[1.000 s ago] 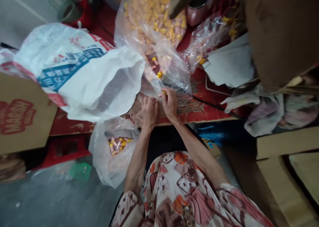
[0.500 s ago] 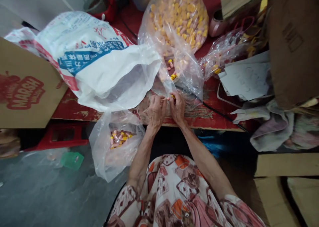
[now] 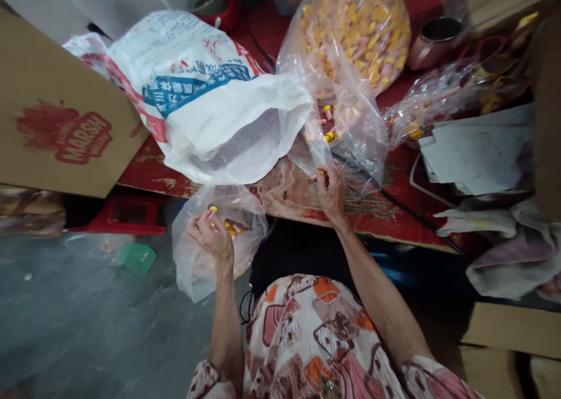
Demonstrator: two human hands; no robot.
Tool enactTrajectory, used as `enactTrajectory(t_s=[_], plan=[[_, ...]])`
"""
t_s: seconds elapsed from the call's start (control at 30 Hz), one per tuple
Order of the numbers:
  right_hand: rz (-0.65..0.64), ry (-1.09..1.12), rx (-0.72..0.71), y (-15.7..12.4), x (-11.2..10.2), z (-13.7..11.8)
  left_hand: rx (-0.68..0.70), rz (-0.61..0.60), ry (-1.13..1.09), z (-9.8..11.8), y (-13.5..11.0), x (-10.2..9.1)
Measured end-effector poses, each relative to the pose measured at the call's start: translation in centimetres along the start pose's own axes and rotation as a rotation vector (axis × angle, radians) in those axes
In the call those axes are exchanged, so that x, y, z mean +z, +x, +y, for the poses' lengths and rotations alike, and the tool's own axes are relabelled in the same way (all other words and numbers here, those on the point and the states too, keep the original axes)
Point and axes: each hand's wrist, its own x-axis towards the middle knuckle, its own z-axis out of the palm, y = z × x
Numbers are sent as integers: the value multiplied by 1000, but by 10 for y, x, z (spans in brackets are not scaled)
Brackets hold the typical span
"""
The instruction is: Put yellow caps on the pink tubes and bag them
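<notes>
My left hand (image 3: 211, 236) is over a clear plastic bag (image 3: 188, 270) hanging at the table's front edge. A small yellow-capped pink piece (image 3: 213, 209) is at its fingertips, and several more pieces (image 3: 233, 228) lie inside that bag. My right hand (image 3: 333, 193) rests at the table edge with its fingers curled around a yellow piece (image 3: 323, 173), mostly hidden by the fingers. A pink bit (image 3: 314, 177) shows just left of those fingertips. Beyond it, loose yellow-and-pink pieces (image 3: 329, 136) lie at the mouth of a large clear bag (image 3: 368, 42) full of them.
A white printed sack (image 3: 228, 118) lies open-mouthed on the red table (image 3: 289, 194). Left of it stands a cardboard box (image 3: 39, 89). On the right are a pink cup (image 3: 432, 42), white papers (image 3: 482, 153), a black cable (image 3: 407, 212) and grey cloth (image 3: 512, 264).
My left hand has left my right hand and moved left and down to the small bag with a piece. My right hand remains at the table edge. The view has shifted.
</notes>
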Motion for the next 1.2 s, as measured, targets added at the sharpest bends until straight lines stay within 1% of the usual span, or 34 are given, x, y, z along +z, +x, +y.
enactTrajectory(t_s=[0.03, 0.07, 0.1, 0.13, 0.23, 0.33, 0.4, 0.43, 0.47, 0.5, 0.53, 0.57, 0.63, 0.67, 0.7, 0.77, 0.9, 0.97, 1.07, 1.1, 1.13, 1.2], plan=[[-1, -2, 1, 0, -1, 0, 13, 6, 40, -6, 1, 0], [-4, -4, 2, 0, -1, -1, 32, 5, 37, -7, 1, 5], [-6, -7, 3, 0, -2, -1, 56, -11, -3, -2, -1, 13], [-7, -9, 6, 0, -2, -2, 93, -51, -66, 7, -3, 25], [-1, -10, 11, 0, -4, -5, 215, -284, -222, 50, -13, 70], [-15, -28, 2, 0, -5, -13, 289, -540, -266, 91, -23, 109], [-7, -62, -22, -1, -4, -18, 353, -688, -306, 105, -23, 127], [14, -80, -40, -2, -4, -21, 377, -734, -351, 108, -20, 134], [41, -93, -63, -3, -3, -23, 383, -747, -405, 109, -15, 140], [63, -103, -90, -3, -3, -24, 365, -724, -455, 107, -8, 146], [65, -111, -111, -4, -2, -24, 322, -667, -487, 104, 1, 152], [43, -117, -125, -3, -1, -23, 259, -587, -492, 99, 12, 158], [-42, -132, -124, -2, 1, -20, 116, -419, -429, 86, 34, 169], [-85, -138, -115, -1, 2, -18, 50, -361, -372, 80, 45, 175], [-116, -142, -103, -1, 3, -17, -6, -331, -303, 74, 53, 180], [-127, -154, -85, 0, 2, -15, -64, -351, -166, 66, 63, 190], [-17, -202, -98, -3, 0, -15, -22, -491, -10, 62, 68, 204], [-22, -228, -114, -3, 0, -16, 10, -539, 15, 63, 71, 209], [-108, -243, -111, -1, 2, -16, 90, -613, -2, 63, 79, 214], [-106, -242, -102, 0, 2, -16, 111, -629, -16, 62, 82, 216], [-76, -237, -92, 1, 2, -16, 117, -635, -28, 61, 84, 217], [34, -225, -78, 2, 0, -16, 99, -615, -55, 59, 86, 219]])
